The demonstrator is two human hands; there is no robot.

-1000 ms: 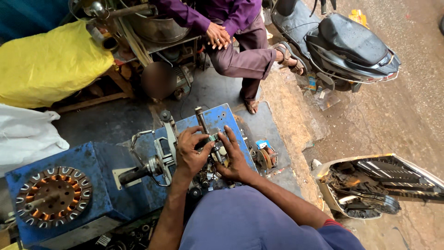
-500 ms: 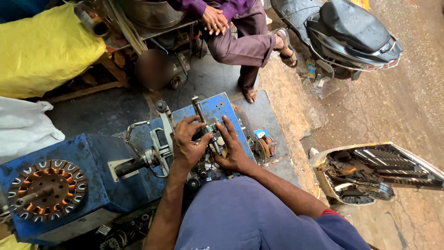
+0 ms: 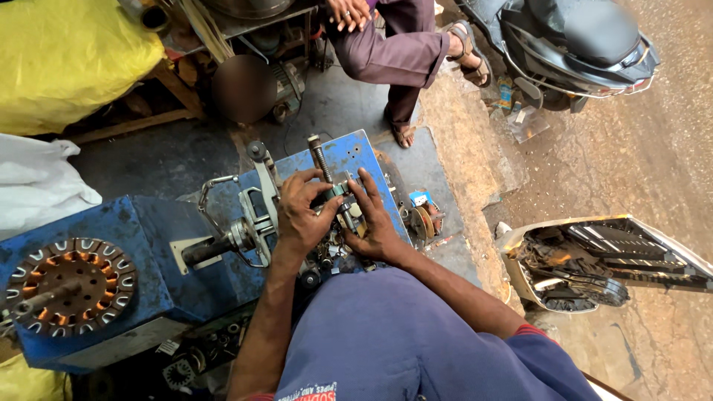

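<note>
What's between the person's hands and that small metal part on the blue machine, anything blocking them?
Nothing visible. The left hand and the right hand already touch the small metal part on the blue machine, closing on it from both sides. The threaded rod stands just behind the fingers, not between them and the part.

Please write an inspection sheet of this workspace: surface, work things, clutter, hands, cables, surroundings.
Surface: blue metal machine table, worn and dirty.
Work things: small metal part beside a threaded rod.
Clutter: wound stator at one end; loose parts below.
Hands: left hand and right hand both grip the part.
Cables: nothing seen.
Surroundings: seated person, scooter, yellow sack.
</note>
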